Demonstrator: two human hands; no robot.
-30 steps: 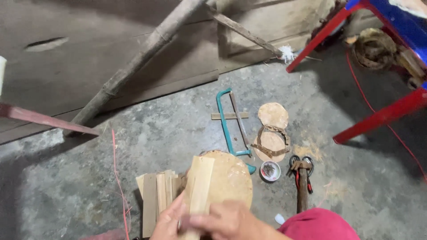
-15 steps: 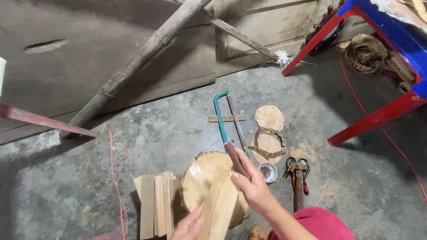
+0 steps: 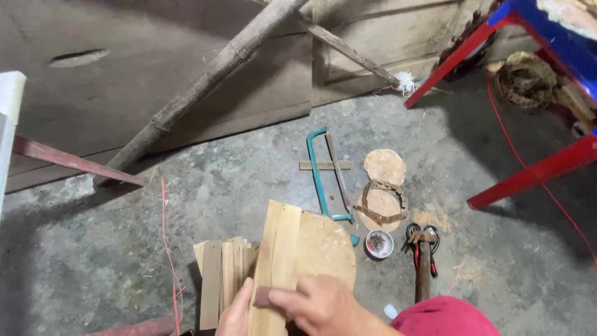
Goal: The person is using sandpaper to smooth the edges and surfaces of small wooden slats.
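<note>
Person crouched over a round wooden block (image 3: 326,246) on the concrete floor (image 3: 236,186). A pale wood slat (image 3: 277,261) stands up against the block's top. Right hand (image 3: 317,305) lies across the slat's lower part, fingers curled over a small dark piece pressed to the wood (blade or rubbing block, can't tell which). Left hand (image 3: 236,314) sits at the slat's left edge, fingers closed on it to steady it.

Judged step: working the slat's face or edge. Next move likely calls for a firm brace against the block.

More cut slats (image 3: 221,274) stacked just left. Teal hacksaw (image 3: 326,177), hammer (image 3: 423,264) and small tin of nails (image 3: 378,244) lie beyond, untouched.
</note>
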